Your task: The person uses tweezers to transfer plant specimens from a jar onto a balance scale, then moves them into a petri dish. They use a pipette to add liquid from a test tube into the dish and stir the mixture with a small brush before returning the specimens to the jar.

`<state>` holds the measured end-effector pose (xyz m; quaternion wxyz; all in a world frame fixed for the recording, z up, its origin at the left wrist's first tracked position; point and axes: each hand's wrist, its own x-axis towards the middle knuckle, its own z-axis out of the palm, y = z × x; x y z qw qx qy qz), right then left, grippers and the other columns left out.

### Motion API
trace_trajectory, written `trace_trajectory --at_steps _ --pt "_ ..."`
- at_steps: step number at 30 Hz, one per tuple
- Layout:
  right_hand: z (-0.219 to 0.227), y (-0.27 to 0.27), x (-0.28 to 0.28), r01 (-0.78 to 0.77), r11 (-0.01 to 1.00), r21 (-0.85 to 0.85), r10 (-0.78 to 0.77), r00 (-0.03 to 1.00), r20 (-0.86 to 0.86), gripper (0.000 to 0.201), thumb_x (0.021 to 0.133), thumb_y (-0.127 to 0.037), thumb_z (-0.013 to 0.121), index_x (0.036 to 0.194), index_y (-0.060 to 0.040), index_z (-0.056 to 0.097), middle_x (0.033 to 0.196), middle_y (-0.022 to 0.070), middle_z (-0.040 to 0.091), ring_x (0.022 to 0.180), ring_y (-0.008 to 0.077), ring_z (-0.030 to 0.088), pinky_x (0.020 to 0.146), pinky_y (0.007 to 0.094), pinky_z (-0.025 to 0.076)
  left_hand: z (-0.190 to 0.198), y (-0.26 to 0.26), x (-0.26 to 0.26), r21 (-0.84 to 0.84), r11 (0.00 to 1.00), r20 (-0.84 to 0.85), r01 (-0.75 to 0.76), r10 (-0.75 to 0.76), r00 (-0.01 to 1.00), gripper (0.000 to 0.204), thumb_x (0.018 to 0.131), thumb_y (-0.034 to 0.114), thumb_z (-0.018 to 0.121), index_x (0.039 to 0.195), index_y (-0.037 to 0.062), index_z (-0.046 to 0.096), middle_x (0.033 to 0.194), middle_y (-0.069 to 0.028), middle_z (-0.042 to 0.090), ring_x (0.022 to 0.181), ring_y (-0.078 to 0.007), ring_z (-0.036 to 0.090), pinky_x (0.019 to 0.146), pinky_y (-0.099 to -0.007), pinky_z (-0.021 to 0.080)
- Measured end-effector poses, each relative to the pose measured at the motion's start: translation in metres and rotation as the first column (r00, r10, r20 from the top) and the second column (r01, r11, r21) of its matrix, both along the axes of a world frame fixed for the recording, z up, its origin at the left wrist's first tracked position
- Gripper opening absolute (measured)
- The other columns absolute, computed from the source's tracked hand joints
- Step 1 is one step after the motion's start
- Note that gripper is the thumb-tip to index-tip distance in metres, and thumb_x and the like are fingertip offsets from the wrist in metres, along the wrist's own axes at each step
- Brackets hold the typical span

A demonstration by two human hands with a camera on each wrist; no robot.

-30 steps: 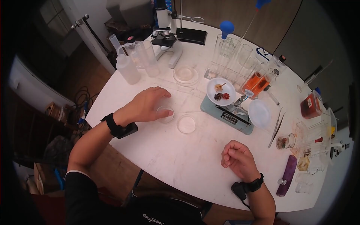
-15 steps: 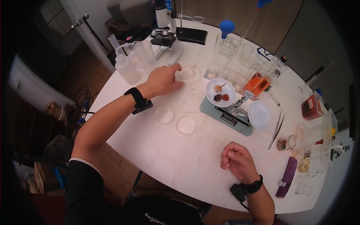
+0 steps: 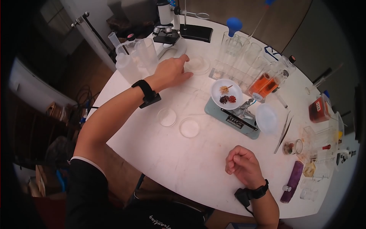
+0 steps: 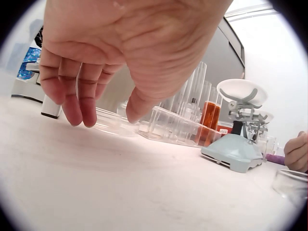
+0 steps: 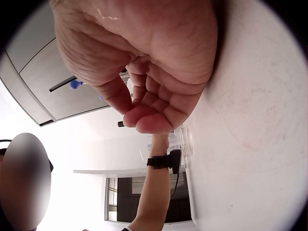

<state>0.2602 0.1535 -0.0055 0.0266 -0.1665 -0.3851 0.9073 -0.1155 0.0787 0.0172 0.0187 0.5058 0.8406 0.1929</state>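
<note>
My left hand point(image 3: 172, 72) reaches over the back left of the table, just left of a stacked pair of clear glass dishes point(image 3: 198, 64). In the left wrist view the fingers of that hand point(image 4: 96, 91) hang down with the thumb apart, and the dishes point(image 4: 109, 121) lie behind them; nothing is held. Two more clear round dishes, one point(image 3: 166, 117) left of the other point(image 3: 189, 127), lie mid-table. My right hand point(image 3: 244, 164) rests near the front edge, its fingers loosely curled around nothing; the right wrist view shows this hand point(image 5: 149, 91) empty too.
A microscope point(image 3: 166, 36) and plastic bottles point(image 3: 127, 66) stand behind the left hand. Right of the dishes are a balance point(image 3: 231, 121) with small dried pieces on one pan, glass tubes with orange liquid point(image 3: 263, 84), tweezers point(image 3: 283, 134) and a purple roll point(image 3: 292, 181).
My left hand has moved from the left mid-table dish, back towards the stacked dishes, leaving that dish on the table. My right hand has hardly moved.
</note>
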Motion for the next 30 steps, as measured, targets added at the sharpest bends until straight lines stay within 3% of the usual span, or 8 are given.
trace_trajectory --at_steps 3,8,11,14,20,30 --pt "0.001 -0.001 -0.001 0.006 0.999 0.052 -0.008 1.000 0.025 0.013 0.095 -0.014 0.056 0.094 -0.0006 0.057 0.074 0.0051 0.056 0.064 0.0135 0.052 0.061 0.0300 0.044 0.013 -0.029 0.018 -0.015 0.999 0.039 0.049 -0.048 0.998 0.037 0.085 0.029 0.070 0.109 0.0021 0.061 0.083 -0.0107 0.068 0.077 -0.0265 0.066 0.068 -0.0375 0.050" --pt "0.000 -0.001 -0.001 0.014 1.000 0.023 -0.014 1.000 0.015 0.011 0.095 -0.010 0.053 0.094 0.0001 0.057 0.075 0.0051 0.057 0.065 0.0135 0.054 0.064 0.0294 0.046 0.032 -0.089 0.049 -0.127 0.975 0.128 0.184 -0.167 0.978 0.042 0.084 0.035 0.070 0.108 0.0016 0.061 0.086 -0.0121 0.067 0.080 -0.0275 0.065 0.069 -0.0368 0.050" --pt "0.000 -0.002 -0.002 0.022 1.000 0.011 -0.022 1.000 0.000 0.010 0.095 -0.008 0.052 0.095 0.0006 0.058 0.076 0.0053 0.058 0.065 0.0135 0.055 0.066 0.0296 0.047 0.033 -0.113 0.063 -0.182 0.950 0.081 0.255 -0.244 0.966 0.052 0.079 0.044 0.070 0.106 0.0004 0.062 0.089 -0.0142 0.067 0.083 -0.0312 0.064 0.071 -0.0398 0.051" --pt "-0.001 -0.003 -0.002 0.026 0.999 0.020 -0.025 1.000 -0.014 0.010 0.096 -0.009 0.053 0.095 0.0004 0.058 0.076 0.0053 0.058 0.065 0.0133 0.054 0.065 0.0300 0.046 0.028 -0.125 0.069 -0.199 0.939 -0.044 0.279 -0.293 0.955 0.052 0.075 0.042 0.073 0.106 0.0014 0.061 0.092 -0.0140 0.065 0.086 -0.0318 0.063 0.073 -0.0404 0.051" --pt "-0.001 -0.004 -0.002 0.032 0.999 0.033 -0.031 0.999 -0.020 0.011 0.096 -0.010 0.053 0.095 0.0001 0.057 0.076 0.0051 0.058 0.065 0.0126 0.054 0.065 0.0303 0.045 0.015 -0.123 0.067 -0.136 0.965 -0.086 0.222 -0.235 0.968 0.049 0.071 0.034 0.077 0.105 0.0034 0.061 0.095 -0.0121 0.064 0.086 -0.0304 0.062 0.074 -0.0385 0.051" --pt "-0.002 -0.003 0.000 0.018 1.000 0.023 -0.018 1.000 -0.024 0.010 0.096 -0.009 0.053 0.095 -0.0002 0.058 0.077 0.0049 0.059 0.065 0.0121 0.053 0.066 0.0303 0.045 -0.003 -0.077 0.025 -0.026 0.991 -0.038 0.131 -0.132 0.991 0.050 0.075 0.031 0.074 0.112 0.0003 0.060 0.105 -0.0141 0.063 0.092 -0.0311 0.064 0.079 -0.0380 0.052"
